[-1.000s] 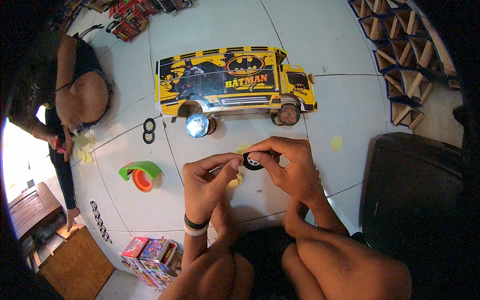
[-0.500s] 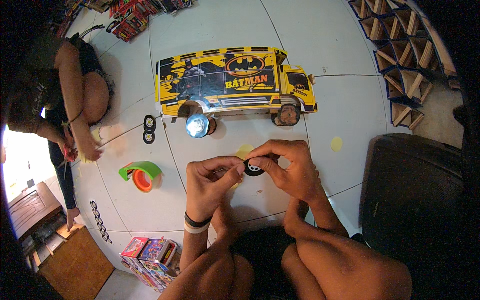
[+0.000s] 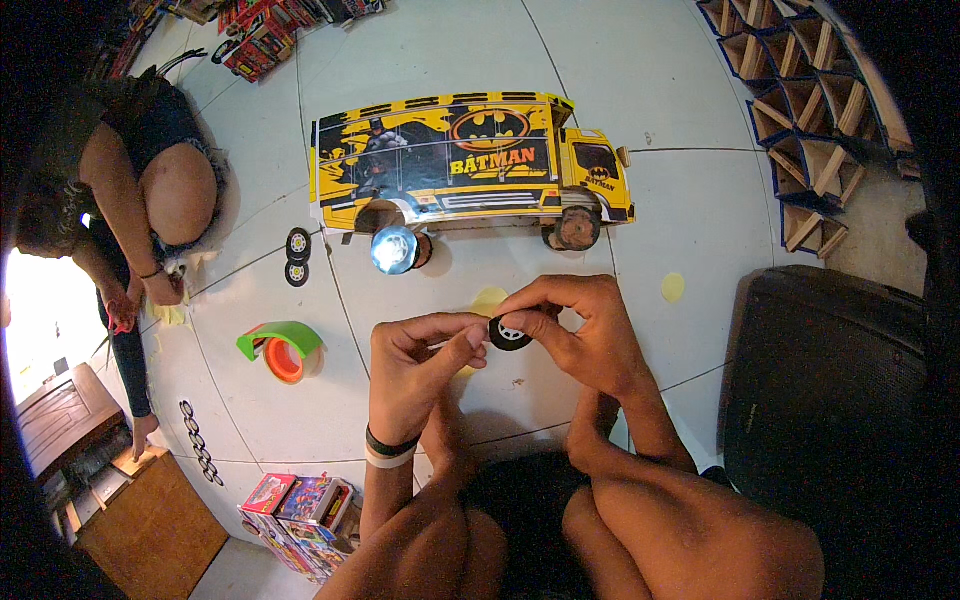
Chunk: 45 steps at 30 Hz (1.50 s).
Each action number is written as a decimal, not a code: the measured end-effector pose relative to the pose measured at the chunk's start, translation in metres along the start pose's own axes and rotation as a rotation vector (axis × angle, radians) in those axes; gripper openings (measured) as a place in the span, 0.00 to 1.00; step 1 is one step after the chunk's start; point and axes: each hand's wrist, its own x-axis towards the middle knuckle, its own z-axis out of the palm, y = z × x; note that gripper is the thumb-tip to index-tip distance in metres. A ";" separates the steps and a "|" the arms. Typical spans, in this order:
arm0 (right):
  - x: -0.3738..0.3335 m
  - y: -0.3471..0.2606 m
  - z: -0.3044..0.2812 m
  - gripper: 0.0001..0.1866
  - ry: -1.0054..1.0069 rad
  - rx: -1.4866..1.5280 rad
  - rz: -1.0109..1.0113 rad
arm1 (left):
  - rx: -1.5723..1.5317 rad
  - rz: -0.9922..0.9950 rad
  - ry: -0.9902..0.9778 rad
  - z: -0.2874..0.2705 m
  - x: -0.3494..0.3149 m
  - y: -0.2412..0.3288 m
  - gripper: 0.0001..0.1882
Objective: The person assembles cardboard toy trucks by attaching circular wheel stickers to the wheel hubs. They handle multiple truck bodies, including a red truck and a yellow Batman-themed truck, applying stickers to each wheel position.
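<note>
Above my knees, a round black wheel sticker [image 3: 510, 335] with a white rim pattern is pinched between the thumb and fingers of my right hand [image 3: 580, 335]. My left hand [image 3: 425, 365] has its thumb and forefinger closed at the sticker's left edge. Just beyond, a yellow and black toy truck [image 3: 450, 160] stands side-on. Its rear wheel [image 3: 395, 250] has a shiny face, while the front wheel [image 3: 578, 229] shows bare brown wood. A pale yellow paper circle [image 3: 490, 300] lies partly hidden behind my hands.
Two wheel stickers [image 3: 298, 257] lie left of the truck, with a row of several discs [image 3: 200, 443] nearer. A green and orange tape dispenser [image 3: 283, 350] sits left of my hands. Far left, another person [image 3: 150, 190] holds red-handled scissors [image 3: 120, 322]. A black speaker-like case [image 3: 820, 380] stands right.
My hands stay nearly in place, with the left fingers shifting slightly at the sticker's edge. The other person's arm has drawn back to the left.
</note>
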 end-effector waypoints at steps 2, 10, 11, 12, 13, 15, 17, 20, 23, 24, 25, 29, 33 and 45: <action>0.000 0.000 0.000 0.07 -0.010 -0.003 0.000 | 0.001 -0.005 -0.013 -0.002 0.000 0.000 0.10; 0.000 0.003 0.003 0.06 0.004 -0.046 -0.080 | 0.043 -0.029 -0.001 -0.003 -0.001 0.001 0.09; 0.000 0.002 0.004 0.06 0.006 -0.045 -0.088 | 0.035 -0.026 -0.007 -0.003 -0.001 0.001 0.09; 0.000 0.002 0.004 0.06 0.007 -0.047 -0.093 | 0.039 -0.026 -0.004 -0.003 -0.001 0.001 0.09; 0.000 0.002 0.004 0.06 0.007 -0.049 -0.099 | 0.057 -0.037 0.006 -0.003 -0.001 0.001 0.09; 0.001 0.002 0.004 0.06 0.006 -0.056 -0.106 | 0.050 -0.015 -0.004 -0.003 -0.001 0.001 0.08; 0.001 0.003 0.004 0.06 0.003 -0.060 -0.110 | 0.060 -0.006 0.000 -0.002 -0.001 0.001 0.08; 0.001 0.003 0.003 0.06 -0.001 -0.066 -0.107 | 0.073 0.002 0.008 -0.001 -0.001 0.001 0.08; 0.000 0.003 0.002 0.06 -0.008 -0.079 -0.100 | 0.106 0.017 -0.001 -0.002 0.000 0.000 0.08; 0.000 0.004 0.002 0.06 -0.013 -0.082 -0.096 | 0.133 0.025 -0.007 -0.002 0.000 0.000 0.08; 0.000 0.004 0.001 0.07 -0.017 -0.085 -0.092 | 0.172 0.023 -0.006 -0.003 0.000 0.000 0.08; 0.000 0.008 0.000 0.07 -0.068 -0.017 -0.018 | 0.228 0.050 -0.074 -0.006 0.002 0.001 0.08; 0.003 0.011 0.000 0.10 -0.096 0.085 0.027 | 0.102 -0.015 -0.130 -0.005 0.003 -0.003 0.10; -0.003 0.018 -0.016 0.13 -0.007 -0.348 -0.597 | -0.200 -0.244 -0.266 -0.009 0.019 -0.035 0.11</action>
